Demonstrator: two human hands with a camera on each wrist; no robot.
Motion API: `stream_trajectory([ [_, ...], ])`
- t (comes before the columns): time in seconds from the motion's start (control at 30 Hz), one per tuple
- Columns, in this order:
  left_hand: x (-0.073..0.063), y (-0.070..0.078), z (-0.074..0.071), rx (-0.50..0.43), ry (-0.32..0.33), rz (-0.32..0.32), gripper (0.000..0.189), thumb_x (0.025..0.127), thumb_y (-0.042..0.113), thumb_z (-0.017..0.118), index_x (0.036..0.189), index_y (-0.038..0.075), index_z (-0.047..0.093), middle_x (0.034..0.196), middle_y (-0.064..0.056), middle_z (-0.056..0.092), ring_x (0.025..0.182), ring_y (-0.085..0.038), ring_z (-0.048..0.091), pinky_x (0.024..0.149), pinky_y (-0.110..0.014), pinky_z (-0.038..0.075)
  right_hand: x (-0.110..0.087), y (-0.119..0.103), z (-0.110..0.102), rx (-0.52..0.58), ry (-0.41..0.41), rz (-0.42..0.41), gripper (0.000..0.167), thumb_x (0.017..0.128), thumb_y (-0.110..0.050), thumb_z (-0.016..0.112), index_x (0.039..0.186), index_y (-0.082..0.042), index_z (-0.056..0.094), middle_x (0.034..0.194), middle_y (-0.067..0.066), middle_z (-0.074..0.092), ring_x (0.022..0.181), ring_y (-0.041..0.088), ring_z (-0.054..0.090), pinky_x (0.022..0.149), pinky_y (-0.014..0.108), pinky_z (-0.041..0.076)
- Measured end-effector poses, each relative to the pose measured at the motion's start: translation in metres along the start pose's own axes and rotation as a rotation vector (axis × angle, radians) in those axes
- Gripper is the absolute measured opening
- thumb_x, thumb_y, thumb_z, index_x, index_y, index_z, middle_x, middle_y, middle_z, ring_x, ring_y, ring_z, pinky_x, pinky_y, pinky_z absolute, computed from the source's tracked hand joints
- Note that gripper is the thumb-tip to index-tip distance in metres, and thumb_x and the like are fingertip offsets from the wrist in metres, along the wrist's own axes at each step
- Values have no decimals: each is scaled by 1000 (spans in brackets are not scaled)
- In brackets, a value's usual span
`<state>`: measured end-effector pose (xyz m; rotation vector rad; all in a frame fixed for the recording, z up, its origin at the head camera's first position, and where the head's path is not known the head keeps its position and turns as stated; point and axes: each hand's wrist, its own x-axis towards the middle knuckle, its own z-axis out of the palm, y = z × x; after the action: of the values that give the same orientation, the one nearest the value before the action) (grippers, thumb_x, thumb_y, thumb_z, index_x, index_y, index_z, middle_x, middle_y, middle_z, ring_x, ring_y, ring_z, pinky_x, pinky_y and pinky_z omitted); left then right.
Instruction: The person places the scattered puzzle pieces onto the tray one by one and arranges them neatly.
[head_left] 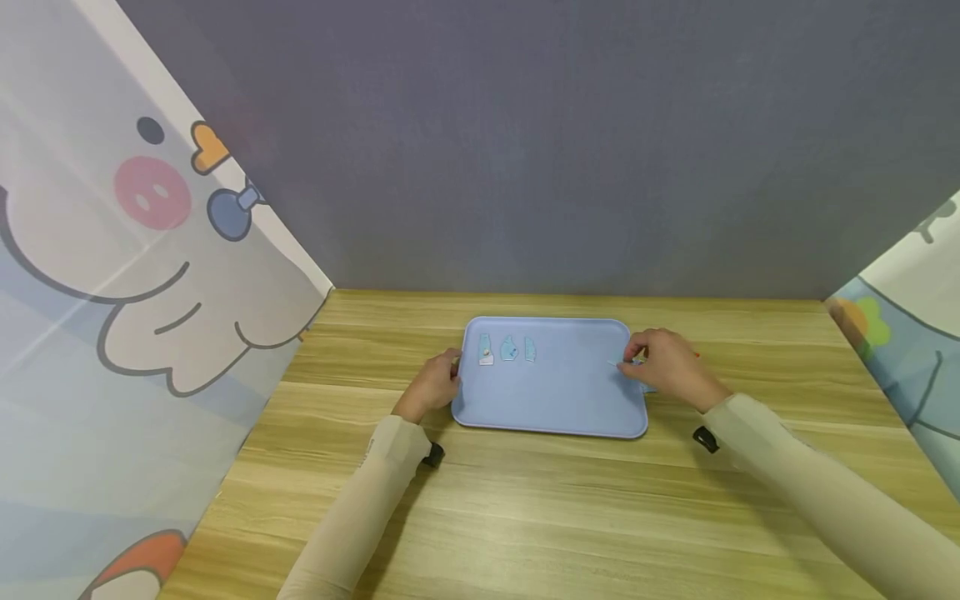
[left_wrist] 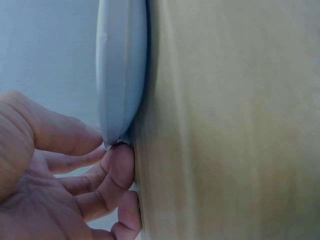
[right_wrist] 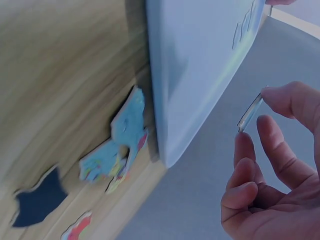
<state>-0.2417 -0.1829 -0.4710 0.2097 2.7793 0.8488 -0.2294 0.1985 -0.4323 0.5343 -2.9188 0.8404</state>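
My left hand [head_left: 432,385] pinches the tray [head_left: 555,400] by its left rim. My right hand [head_left: 667,365] pinches a thin piece [right_wrist: 250,114]; three flat bits [head_left: 509,348] lie on the tray.

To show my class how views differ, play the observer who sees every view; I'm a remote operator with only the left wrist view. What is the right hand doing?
Observer: The right hand pinches a thin piece between thumb and finger.
Operator: I see just one end of the tray. Is anything lying on it?
Observer: Yes, the head view shows three pieces in a row on its left half.
Operator: And beside its right end?
Observer: The right wrist view shows blue pieces lying on the table there.
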Motion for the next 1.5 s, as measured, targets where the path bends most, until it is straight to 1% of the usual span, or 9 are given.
stream_trajectory([
  [0.17,0,0,0,3,0,-8,49,93,3,54,139,-1,39,100,-12,59,81,-20,56,66,-30,48,14,-11,10,21,-7,-32,16,74,-15,78,70,-13,63,72,-1,59,63,16,46,59,33,37],
  [0.33,-1,0,-1,2,2,1,48,93,2,54,139,-2,40,99,-12,59,81,-20,55,66,-30,48,29,-23,21,43,-37,-46,17,74,-15,77,68,-13,61,72,-2,59,61,16,47,58,32,38],
  [0.57,0,1,-2,5,0,8,49,93,2,54,139,-2,40,98,-12,58,81,-20,55,65,-30,48,48,-31,34,22,-55,-53,18,72,-15,77,65,-14,60,68,-3,59,62,16,48,63,34,39],
  [0.63,0,2,-2,7,2,5,49,93,3,54,139,-1,40,98,-12,58,81,-20,55,65,-30,48,52,-31,37,27,-76,-39,18,72,-15,77,66,-12,60,66,-3,58,62,17,49,63,34,39],
  [0.73,0,2,-2,6,2,1,49,93,2,55,139,-1,40,98,-12,58,81,-20,55,65,-30,47,60,-29,43,22,-116,4,18,73,-15,77,67,-12,60,65,-3,56,62,17,49,61,33,40],
  [0.87,0,3,-3,3,-1,-3,49,92,2,55,139,-1,40,96,-11,58,79,-20,55,64,-29,47,68,-30,50,32,-171,62,17,74,-15,77,69,-11,61,67,-1,57,64,18,50,60,32,40],
  [0.97,-1,3,-3,3,-1,-3,49,93,2,54,139,-1,40,96,-11,58,78,-20,55,63,-29,47,73,-33,54,44,-191,81,17,75,-15,77,70,-10,62,70,1,58,67,20,50,61,32,41],
  [1.33,-1,2,-3,18,7,7,48,93,3,54,139,-1,40,90,-8,56,73,-19,53,60,-28,45,83,-41,64,36,-213,116,18,74,-13,78,71,-10,61,70,2,58,67,20,51,59,31,42],
  [1.5,-1,2,-2,12,6,2,49,92,3,55,139,-1,41,90,-9,56,74,-19,54,60,-28,46,90,-40,71,25,-178,149,19,72,-16,78,73,-8,61,72,4,58,69,22,51,62,33,42],
])
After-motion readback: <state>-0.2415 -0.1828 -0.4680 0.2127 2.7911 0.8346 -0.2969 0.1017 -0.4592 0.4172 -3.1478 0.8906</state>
